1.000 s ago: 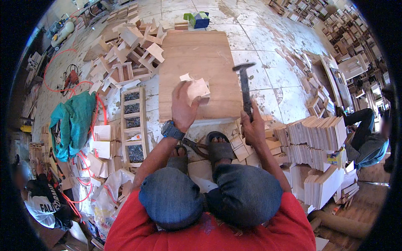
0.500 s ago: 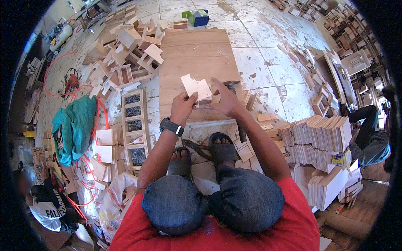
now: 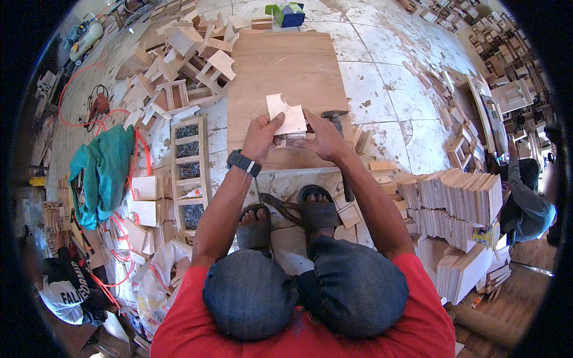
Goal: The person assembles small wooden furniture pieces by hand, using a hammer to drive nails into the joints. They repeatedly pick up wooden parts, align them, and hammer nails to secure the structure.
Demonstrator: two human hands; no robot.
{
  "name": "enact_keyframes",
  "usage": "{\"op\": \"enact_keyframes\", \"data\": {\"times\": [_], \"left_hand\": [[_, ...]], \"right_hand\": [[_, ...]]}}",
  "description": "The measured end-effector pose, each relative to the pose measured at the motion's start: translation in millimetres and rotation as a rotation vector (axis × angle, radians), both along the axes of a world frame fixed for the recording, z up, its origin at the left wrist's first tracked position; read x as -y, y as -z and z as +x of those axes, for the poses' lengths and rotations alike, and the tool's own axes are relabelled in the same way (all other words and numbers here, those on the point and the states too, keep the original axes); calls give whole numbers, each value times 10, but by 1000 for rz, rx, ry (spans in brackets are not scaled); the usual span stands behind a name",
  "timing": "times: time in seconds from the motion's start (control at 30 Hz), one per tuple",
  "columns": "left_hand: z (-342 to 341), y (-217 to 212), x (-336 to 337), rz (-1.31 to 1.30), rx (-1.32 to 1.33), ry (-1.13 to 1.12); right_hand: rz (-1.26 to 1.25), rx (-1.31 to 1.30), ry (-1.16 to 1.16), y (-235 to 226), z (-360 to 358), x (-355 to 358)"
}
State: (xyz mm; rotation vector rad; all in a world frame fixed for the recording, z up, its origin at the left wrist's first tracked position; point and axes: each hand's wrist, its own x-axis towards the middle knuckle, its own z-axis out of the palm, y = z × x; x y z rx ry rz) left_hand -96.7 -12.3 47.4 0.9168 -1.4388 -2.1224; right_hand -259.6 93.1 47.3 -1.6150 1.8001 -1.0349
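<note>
Between my two hands stands a small wooden piece whose pale face panel [image 3: 287, 117] has a curved notch in its top edge. My left hand [image 3: 261, 136] grips its left side, thumb on the face. At the opposite side, my right hand [image 3: 324, 137] closes on the piece, its fingertips partly hidden behind it. Both hands are over the near part of a wooden board [image 3: 280, 65] on the floor. A hammer [image 3: 338, 119] lies at the board's right edge, its handle partly hidden behind my right forearm.
Left stands a divided wooden tray [image 3: 190, 170] of nails, below a heap of assembled wooden pieces [image 3: 179, 71]. Stacked panels [image 3: 450, 194] rise at the right. Pincers [image 3: 280, 207] lie between my sandals. A red hose [image 3: 65, 98] crosses the left floor. People sit at both sides.
My right hand has come in from slightly apart and now holds the piece's right side. The notched panel has turned a little more upright. The view has shifted slightly.
</note>
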Motion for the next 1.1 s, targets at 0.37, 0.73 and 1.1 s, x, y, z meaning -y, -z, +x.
{"op": "enact_keyframes", "data": {"times": [0.37, 0.73, 1.1], "left_hand": [[-51, -269, 237, -287, -375, -222], [36, -477, -70, -151, 170, 80], [29, -107, -30, -108, 68, 62]], "right_hand": [[13, -123, -7, 73, -35, 6], [84, -118, -5, -54, -3, -20], [77, -68, 23, 53, -18, -8]]}}
